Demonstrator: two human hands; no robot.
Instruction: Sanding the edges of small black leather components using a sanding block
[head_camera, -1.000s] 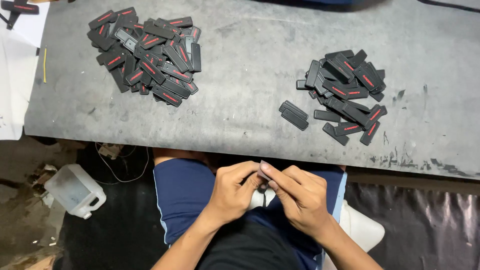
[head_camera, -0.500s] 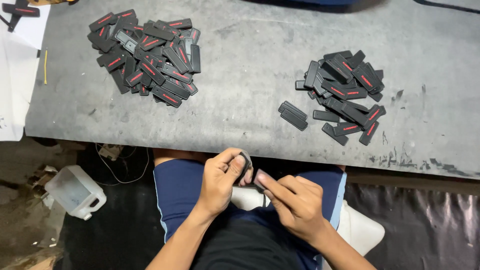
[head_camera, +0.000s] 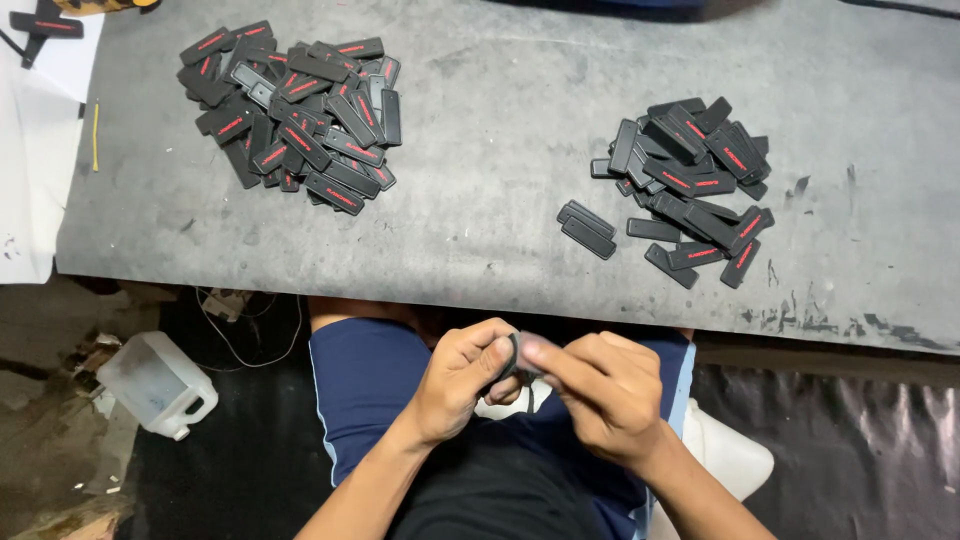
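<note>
Hands: two, meeting over the lap just below the table's near edge. The left hand (head_camera: 462, 385) and right hand (head_camera: 600, 392) both pinch one small dark strip (head_camera: 515, 358), fingers curled close around it; the strip bends between the fingertips.
Strip: thin, flexible, rubbery-looking, mostly hidden by the fingers.
Piles: two heaps of flat black rectangular tags with red marks. The left pile (head_camera: 290, 110) lies far up and left of the hands, the right pile (head_camera: 690, 185) up and right, nearer. Each holds dozens, too overlapped to count.
Loose tags: two stacked tags (head_camera: 587, 228) lie just left of the right pile.
Table (head_camera: 480, 190): grey, scuffed, matte; a broad bare stretch between the piles, straight above the hands.
Floor: one translucent plastic jug (head_camera: 155, 385) left of the left hand.
</note>
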